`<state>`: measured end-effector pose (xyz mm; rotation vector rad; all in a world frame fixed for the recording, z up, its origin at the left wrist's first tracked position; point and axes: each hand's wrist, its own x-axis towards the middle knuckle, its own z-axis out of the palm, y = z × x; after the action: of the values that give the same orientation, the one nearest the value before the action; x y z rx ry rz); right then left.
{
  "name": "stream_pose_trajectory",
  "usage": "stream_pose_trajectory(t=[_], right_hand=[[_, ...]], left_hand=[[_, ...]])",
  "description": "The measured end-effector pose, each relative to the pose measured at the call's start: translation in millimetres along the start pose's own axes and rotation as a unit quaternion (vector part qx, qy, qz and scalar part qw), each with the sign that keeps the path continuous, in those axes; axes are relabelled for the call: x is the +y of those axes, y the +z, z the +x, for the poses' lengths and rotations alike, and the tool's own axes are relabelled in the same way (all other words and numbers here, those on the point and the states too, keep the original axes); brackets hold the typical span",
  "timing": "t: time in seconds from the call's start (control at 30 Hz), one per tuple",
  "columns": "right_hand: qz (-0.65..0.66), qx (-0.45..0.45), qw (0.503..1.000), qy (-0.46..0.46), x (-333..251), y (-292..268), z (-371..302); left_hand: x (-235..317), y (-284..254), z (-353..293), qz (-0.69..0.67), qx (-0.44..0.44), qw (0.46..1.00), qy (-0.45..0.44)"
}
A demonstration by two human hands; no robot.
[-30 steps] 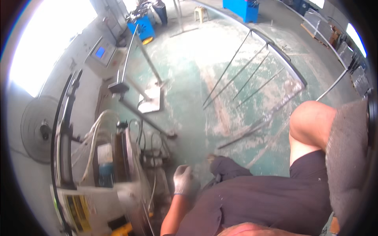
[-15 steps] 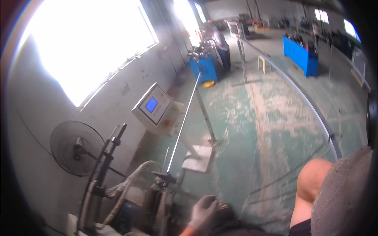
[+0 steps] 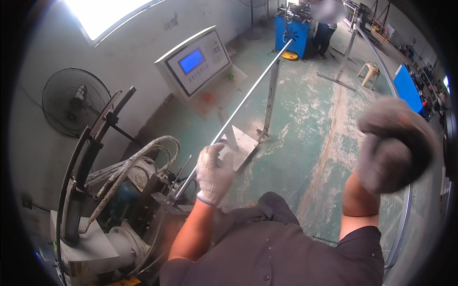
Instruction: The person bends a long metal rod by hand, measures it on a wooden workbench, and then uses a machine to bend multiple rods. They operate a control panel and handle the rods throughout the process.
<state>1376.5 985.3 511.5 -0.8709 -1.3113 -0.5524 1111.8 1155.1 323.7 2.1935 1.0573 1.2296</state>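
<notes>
My left hand (image 3: 214, 174), in a whitish knit glove, is beside a long thin metal bar (image 3: 253, 92) and overlaps its near part. Thumb and fingers stand apart, with nothing visible between them. The bar slopes from a clamp-like metal fixture (image 3: 167, 200) on the near machine up to a blue machine (image 3: 295, 35) at the back. My right hand (image 3: 393, 145), in a darker grey glove, is raised at the right, bent at the wrist and smeared by motion. Its fingers cannot be made out, nor whether it holds anything.
A control box (image 3: 198, 66) with a blue screen stands beyond the bar on a white base plate (image 3: 244, 143). Hoses (image 3: 138, 159) and a wall fan (image 3: 71, 102) are at the left. Another person (image 3: 325, 35) stands by the blue machine. A stool (image 3: 369, 74) and long rail (image 3: 381, 66) lie right.
The view has swung down and right. My left hand has risen from the lower edge to beside the bar. My right gloved hand now shows raised at the right.
</notes>
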Motion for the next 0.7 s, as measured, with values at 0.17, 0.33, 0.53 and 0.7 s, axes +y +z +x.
stream_pose_trajectory(t=[0.17, 0.33, 0.53, 0.7], right_hand=[[0.033, -0.173, 0.976, 0.125, 154, 79, -21], [0.052, -0.245, 0.949, 0.191, 320, 152, -77], [0.021, -0.381, 0.873, 0.305, 449, 228, -105], [-0.005, -0.412, 0.853, 0.322, 504, 300, -102]], left_hand=[[-73, 33, 44, 0.178, 0.024, 0.977, -0.114], [-70, 79, 56, 0.356, -0.125, 0.875, -0.303], [-62, 97, 82, 0.391, -0.149, 0.801, -0.429], [-63, 103, 90, 0.417, -0.17, 0.761, -0.467]])
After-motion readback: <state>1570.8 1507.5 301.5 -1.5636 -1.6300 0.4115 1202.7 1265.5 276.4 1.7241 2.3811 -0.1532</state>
